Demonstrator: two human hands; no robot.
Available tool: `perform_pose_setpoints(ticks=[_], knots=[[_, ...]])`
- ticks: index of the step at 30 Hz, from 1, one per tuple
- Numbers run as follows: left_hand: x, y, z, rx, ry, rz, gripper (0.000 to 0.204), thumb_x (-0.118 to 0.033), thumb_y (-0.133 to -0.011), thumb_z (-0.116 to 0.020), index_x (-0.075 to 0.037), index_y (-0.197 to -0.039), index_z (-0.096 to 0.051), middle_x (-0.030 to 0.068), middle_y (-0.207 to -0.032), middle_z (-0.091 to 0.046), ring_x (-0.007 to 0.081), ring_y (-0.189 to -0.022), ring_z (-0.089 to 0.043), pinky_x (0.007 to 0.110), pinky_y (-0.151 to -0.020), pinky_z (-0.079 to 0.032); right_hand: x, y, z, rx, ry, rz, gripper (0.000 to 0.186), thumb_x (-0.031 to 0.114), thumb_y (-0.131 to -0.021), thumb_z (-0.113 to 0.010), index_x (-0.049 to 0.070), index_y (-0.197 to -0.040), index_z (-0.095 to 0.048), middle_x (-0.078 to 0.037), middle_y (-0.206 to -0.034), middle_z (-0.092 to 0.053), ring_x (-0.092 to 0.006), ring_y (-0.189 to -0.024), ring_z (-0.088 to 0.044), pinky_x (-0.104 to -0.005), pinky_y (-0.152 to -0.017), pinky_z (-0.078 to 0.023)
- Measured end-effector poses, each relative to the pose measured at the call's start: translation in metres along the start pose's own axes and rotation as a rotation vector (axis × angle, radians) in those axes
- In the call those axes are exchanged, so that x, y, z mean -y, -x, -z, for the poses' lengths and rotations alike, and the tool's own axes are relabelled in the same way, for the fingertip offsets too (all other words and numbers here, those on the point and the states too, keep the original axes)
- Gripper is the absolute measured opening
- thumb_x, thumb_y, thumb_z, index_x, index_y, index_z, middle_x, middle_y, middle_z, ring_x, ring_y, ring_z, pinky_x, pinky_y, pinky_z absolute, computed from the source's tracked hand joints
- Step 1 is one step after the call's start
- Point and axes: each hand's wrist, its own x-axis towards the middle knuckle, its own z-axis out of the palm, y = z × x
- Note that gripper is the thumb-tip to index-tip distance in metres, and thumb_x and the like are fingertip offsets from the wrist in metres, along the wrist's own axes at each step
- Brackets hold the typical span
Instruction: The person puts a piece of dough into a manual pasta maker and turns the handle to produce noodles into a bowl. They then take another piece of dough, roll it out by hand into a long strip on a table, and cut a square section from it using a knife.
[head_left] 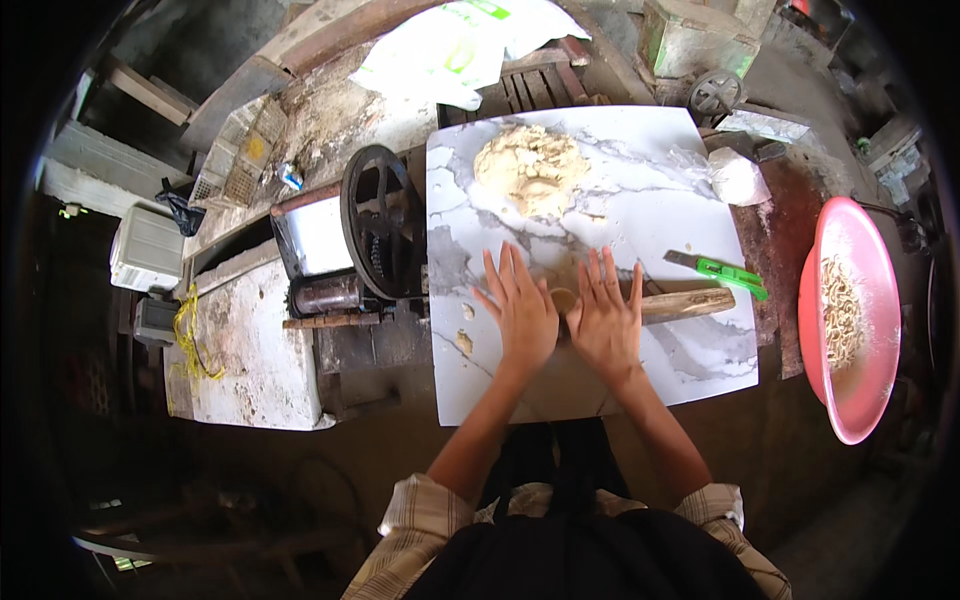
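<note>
My left hand (522, 318) lies palm down on a white, grey-veined marble-look board (650, 165), its fingers stretched out and pointing away from me. Close beside it, my right hand (603, 325) is also palm down with straight, slightly spread fingers. In the gap between my thumbs a small tan patch (563, 300) shows; whether it is dough or wood I cannot tell. A wooden stick (690, 304) reaches out to the right from beside my right hand. Beyond my fingers sits a crumbly, pale mound of dough (532, 168). Small dough scraps (464, 342) lie left of my left hand.
A green utility knife (728, 273), blade out, rests at the board's right side, near a white bag (738, 177). Further right stands a pink basin (875, 300) with floury dough strips. On the left is a roller machine with a dark handwheel (382, 222).
</note>
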Motion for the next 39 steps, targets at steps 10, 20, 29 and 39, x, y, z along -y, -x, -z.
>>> perform_pose_setpoints(ticks=[10,20,29,39], knots=[[-0.003,-0.058,-0.005,-0.120,-0.004,0.033,0.057,-0.020,-0.095,-0.041,0.006,-0.142,-0.020,0.0173,-0.149,-0.020,0.0354,-0.142,-0.001,0.066,-0.105,0.000,-0.010,-0.057,-0.014,-0.087,0.087,-0.001,0.053,0.024,-0.084,-0.045,-0.007,-0.127,-0.048,-0.015,-0.146,-0.033,-0.0217,-0.141,-0.018,-0.0551,-0.113,-0.009],[0.005,0.023,0.008,0.058,0.009,-0.052,0.055,-0.018,-0.096,-0.037,0.008,-0.142,-0.020,0.0184,-0.152,-0.017,0.0335,-0.142,-0.008,0.058,-0.110,-0.002,0.007,0.012,0.006,0.013,-0.075,0.019,0.046,0.017,-0.085,-0.046,-0.007,-0.123,-0.051,-0.017,-0.139,-0.042,-0.0262,-0.137,-0.029,-0.0452,-0.113,-0.020],[0.007,-0.037,-0.005,-0.035,0.010,0.033,0.056,-0.023,-0.097,-0.034,0.008,-0.141,-0.020,0.0202,-0.151,-0.017,0.0340,-0.142,-0.008,0.058,-0.110,-0.001,0.000,-0.044,-0.015,-0.158,0.085,0.021,0.045,0.019,-0.088,-0.042,-0.008,-0.122,-0.052,-0.017,-0.139,-0.042,-0.0246,-0.137,-0.029,-0.0442,-0.114,-0.018],[0.004,0.009,0.006,0.075,-0.036,-0.047,0.050,-0.014,-0.093,-0.038,0.007,-0.138,-0.031,0.0167,-0.152,-0.018,0.0333,-0.143,-0.006,0.061,-0.108,0.001,0.008,-0.003,-0.003,-0.070,-0.086,0.055,0.042,0.015,-0.085,-0.046,-0.010,-0.118,-0.054,-0.023,-0.130,-0.050,-0.0307,-0.132,-0.037,-0.0421,-0.111,-0.027]])
